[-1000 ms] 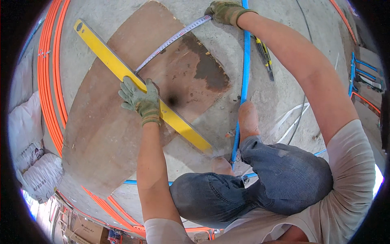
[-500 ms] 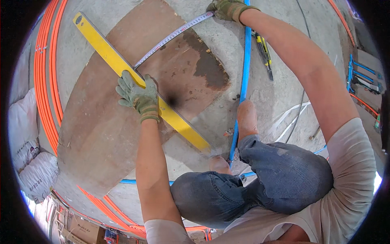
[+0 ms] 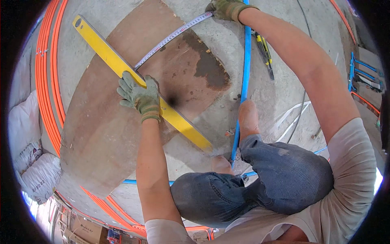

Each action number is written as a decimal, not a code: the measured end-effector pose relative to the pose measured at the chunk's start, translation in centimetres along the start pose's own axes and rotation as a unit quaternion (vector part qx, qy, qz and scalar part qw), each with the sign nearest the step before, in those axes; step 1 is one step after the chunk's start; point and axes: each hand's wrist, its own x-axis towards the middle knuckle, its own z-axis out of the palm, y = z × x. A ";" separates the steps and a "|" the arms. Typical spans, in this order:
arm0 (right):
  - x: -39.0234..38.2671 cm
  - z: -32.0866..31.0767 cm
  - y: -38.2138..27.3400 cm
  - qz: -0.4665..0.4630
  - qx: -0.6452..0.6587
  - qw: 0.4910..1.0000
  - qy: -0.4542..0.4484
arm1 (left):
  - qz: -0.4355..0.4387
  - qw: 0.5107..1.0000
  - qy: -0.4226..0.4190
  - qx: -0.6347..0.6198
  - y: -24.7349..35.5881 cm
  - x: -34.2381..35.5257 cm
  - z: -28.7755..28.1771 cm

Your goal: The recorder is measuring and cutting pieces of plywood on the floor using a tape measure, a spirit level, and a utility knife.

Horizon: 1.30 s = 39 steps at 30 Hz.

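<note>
My left hand (image 3: 140, 95), in a grey-green work glove, grips a long yellow spirit level (image 3: 103, 51) near its middle, some fingers spread beside it. The level lies diagonally across a brown board (image 3: 97, 122). A white tape measure blade (image 3: 174, 37) arcs from the level's edge, close to my left hand, up to my right hand (image 3: 229, 9). That gloved hand is closed on the tape measure at the top of the picture, next to a blue pipe (image 3: 246, 61). Its fingers and the tape's case are partly hidden.
A yellow-and-black utility knife (image 3: 265, 55) lies right of the blue pipe. Orange pipes (image 3: 45, 81) run along the left side. White sacks (image 3: 40, 175) and a cardboard box (image 3: 87, 232) are at the lower left. Blue-handled tools (image 3: 361, 73) lie far right.
</note>
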 end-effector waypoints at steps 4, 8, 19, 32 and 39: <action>-0.2 0.3 0.1 -0.005 -0.020 1.000 0.010 | 0.018 1.000 0.010 -0.003 -0.3 0.0 0.2; -0.5 0.0 0.1 0.009 0.022 1.000 0.004 | 0.017 1.000 0.005 0.004 -0.5 0.0 0.3; -1.4 0.0 -0.2 -0.041 -0.016 0.994 0.101 | 0.013 1.000 0.009 -0.018 -0.7 0.1 0.5; -0.3 0.2 0.1 -0.023 -0.016 0.999 0.016 | 0.016 0.999 0.011 -0.041 -0.6 -0.1 0.3; 0.2 0.5 0.5 -0.006 0.014 1.000 0.009 | 0.019 0.999 0.009 -0.044 -0.8 0.0 0.3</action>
